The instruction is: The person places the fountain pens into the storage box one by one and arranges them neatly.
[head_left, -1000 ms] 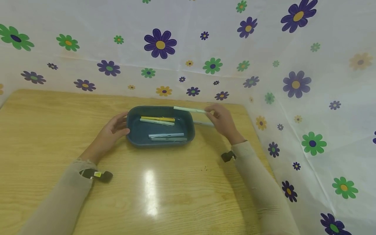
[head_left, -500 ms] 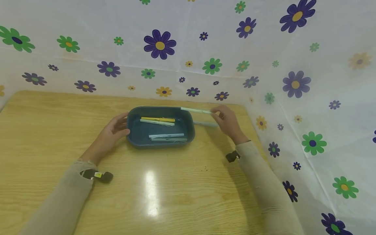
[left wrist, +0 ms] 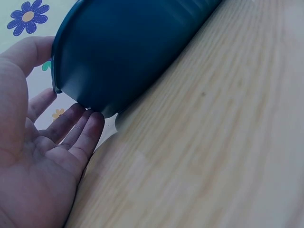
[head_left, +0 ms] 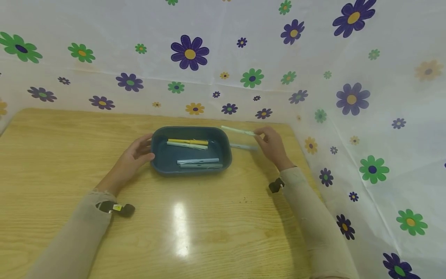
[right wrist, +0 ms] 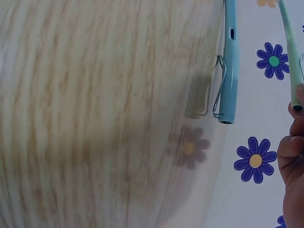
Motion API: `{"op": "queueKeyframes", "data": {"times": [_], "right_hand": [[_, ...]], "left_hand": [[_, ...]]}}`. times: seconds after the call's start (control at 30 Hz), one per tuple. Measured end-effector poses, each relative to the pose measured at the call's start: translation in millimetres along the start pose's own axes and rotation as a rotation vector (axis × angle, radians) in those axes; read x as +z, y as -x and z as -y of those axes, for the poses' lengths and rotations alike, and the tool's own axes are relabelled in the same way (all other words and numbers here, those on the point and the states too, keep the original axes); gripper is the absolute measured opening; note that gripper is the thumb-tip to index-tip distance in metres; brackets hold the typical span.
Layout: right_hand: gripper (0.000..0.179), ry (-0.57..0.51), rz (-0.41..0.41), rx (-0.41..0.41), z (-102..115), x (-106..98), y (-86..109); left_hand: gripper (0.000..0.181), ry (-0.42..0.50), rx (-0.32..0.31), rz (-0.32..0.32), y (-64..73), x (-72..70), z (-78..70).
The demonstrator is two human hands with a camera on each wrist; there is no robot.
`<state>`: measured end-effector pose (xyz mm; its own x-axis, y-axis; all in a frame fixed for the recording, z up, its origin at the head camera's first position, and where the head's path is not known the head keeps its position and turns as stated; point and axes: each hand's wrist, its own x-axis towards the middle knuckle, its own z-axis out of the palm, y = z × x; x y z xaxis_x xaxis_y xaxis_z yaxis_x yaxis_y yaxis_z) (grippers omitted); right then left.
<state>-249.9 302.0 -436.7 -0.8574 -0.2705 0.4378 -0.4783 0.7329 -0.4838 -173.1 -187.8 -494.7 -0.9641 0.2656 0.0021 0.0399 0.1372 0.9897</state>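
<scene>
Within right grip (head_left: 273,147), green pen (head_left: 238,130); long axis leftward

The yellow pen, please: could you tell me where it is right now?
In the head view, the yellow pen lies inside the dark blue bin, towards its far side, just beyond a pale green pen.

From the head, everything looks a bit dim and misty. A bright white shine glows on the wooden table (head_left: 180,228), and the right sleeve (head_left: 308,217) makes a soft shadow. From the left wrist, the tub (left wrist: 118,52) looks dark and the table fuzzy. From the right wrist, the table mirrors the blue pen (right wrist: 231,66).
</scene>
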Motion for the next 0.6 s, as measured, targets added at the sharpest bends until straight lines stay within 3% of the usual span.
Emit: {"op": "queueKeyframes", "data": {"times": [0.13, 0.4, 0.6], "right_hand": [[0.016, 0.014, 0.004, 0.032, -5.4, 0.6, 2.1], [0.018, 0.041, 0.097, 0.114, -13.5, 3.4, 6.4], [0.018, 0.042, 0.155, 0.130, -17.3, 6.1, 6.6]], "left_hand": [[0.068, 0.016, 0.002, -0.001, 0.6, 0.0, -0.3], [0.071, 0.001, 0.011, 0.012, 0.4, 0.0, 0.5], [0.071, -0.004, 0.015, 0.018, 0.0, 0.1, 0.8]]}}
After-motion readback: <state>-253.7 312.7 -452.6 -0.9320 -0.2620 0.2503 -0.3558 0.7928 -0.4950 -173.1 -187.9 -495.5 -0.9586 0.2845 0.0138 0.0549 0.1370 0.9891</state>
